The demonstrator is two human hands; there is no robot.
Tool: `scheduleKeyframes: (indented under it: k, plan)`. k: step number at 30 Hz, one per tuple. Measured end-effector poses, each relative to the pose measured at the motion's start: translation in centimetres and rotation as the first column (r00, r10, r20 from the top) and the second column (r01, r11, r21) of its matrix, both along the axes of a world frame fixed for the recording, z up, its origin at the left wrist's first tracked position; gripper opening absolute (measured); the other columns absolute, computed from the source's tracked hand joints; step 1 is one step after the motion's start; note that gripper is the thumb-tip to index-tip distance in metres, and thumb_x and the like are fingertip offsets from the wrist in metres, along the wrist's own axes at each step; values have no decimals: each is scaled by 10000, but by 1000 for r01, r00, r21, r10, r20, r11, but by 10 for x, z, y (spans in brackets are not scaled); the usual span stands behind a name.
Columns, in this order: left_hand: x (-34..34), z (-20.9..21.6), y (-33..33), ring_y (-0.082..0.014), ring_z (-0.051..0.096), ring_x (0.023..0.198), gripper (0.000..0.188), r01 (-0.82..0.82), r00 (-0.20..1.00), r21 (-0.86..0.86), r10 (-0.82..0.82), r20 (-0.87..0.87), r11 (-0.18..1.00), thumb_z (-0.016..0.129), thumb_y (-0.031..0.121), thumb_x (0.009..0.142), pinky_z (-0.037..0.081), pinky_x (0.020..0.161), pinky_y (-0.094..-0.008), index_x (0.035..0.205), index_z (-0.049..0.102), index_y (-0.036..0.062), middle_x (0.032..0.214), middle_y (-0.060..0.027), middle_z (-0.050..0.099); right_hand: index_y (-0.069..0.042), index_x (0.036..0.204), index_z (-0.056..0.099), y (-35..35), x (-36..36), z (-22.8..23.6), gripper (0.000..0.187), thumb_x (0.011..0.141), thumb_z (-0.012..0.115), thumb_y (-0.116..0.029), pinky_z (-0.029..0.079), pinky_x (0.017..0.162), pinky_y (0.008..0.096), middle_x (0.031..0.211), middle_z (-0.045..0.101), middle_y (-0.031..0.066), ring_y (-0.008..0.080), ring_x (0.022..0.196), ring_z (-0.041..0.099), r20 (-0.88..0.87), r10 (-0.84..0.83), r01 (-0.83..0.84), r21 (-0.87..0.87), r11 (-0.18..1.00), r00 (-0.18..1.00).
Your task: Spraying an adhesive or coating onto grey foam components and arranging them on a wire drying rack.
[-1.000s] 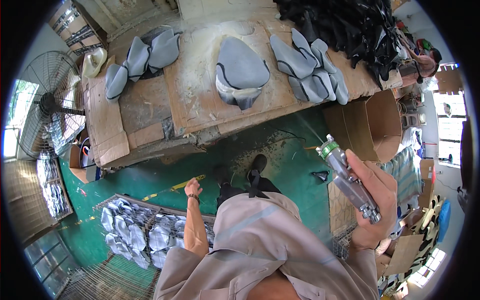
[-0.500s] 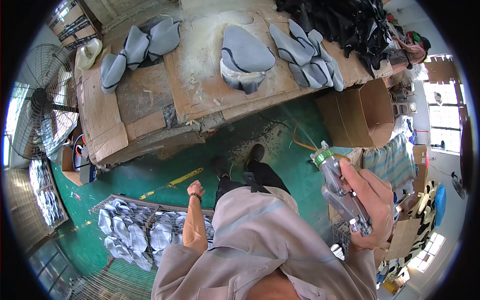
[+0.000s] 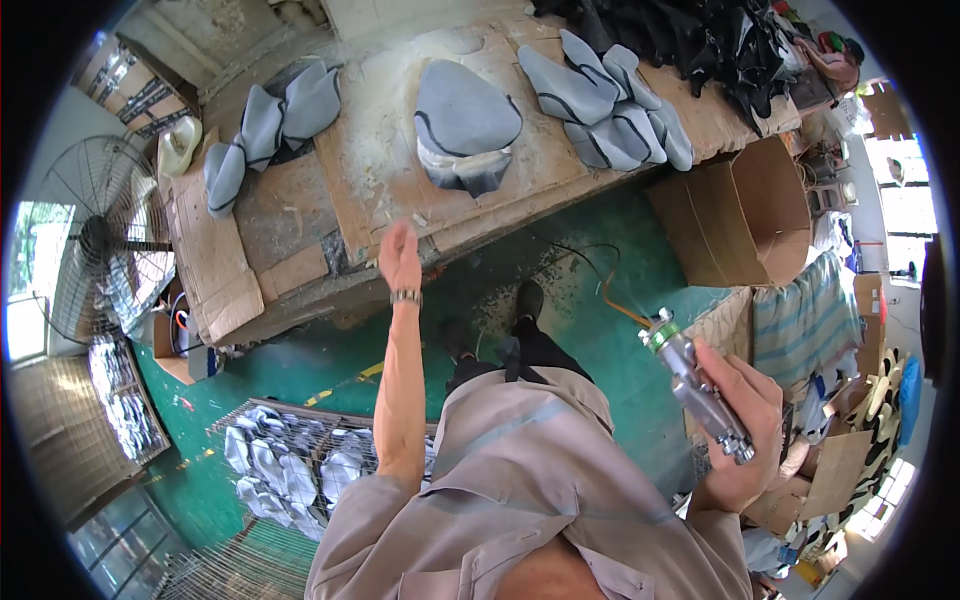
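The empty left hand point(image 3: 400, 262) had risen toward the table point(image 3: 298, 205), fingers extended. Well apart, the right hand point(image 3: 748, 405) stayed clamped on the grey, green-collared spray gun point(image 3: 694, 386).

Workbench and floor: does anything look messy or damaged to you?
Yes: the cardboard covering looks patched and ragged, with pale residue smeared beside the central grey piece. Below, a speckled patch breaks up the green floor near the shoes; debris or worn paint, I can't tell.

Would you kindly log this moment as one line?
left hand: appears empty, near bench front edge | right hand: holding spray gun | large grey pad: on bench
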State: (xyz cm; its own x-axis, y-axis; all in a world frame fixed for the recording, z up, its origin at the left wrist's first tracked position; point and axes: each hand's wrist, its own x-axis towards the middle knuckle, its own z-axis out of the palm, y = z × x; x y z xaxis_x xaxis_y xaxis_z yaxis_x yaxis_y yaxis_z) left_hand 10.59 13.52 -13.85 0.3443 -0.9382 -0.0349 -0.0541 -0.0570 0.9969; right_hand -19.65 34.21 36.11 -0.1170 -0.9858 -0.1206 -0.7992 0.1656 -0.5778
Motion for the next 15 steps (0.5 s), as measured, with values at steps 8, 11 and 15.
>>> scheduleKeyframes:
  k: [8,11,15]
  plan:
    - [-86,114,-145,-317,537,1273,396,137,572,-114,16,820,984,783,326,823,461,1023,-436,1201,733,219,1294,-122,641,-16,1224,719,-18,-99,-27,540,687,719,-65,486,888,322,1046,692,146,259,964,644,281,-177,198,-48,979,943]
    - [-84,107,-163,-315,526,1297,404,100,502,-1,-50,864,995,816,368,783,451,1050,-438,1174,755,286,1317,-128,632,-9,1203,728,-27,-143,-35,519,692,697,-99,481,802,315,942,686,140,247,868,649,316,-63,66,2,998,947]
    - [-65,90,-173,-324,555,1275,388,111,609,62,-117,785,992,836,360,762,439,1079,-429,1140,782,293,1357,-159,612,6,1203,722,-46,-167,-59,521,793,662,-310,466,677,328,794,641,137,245,726,639,232,-128,180,-219,959,964]
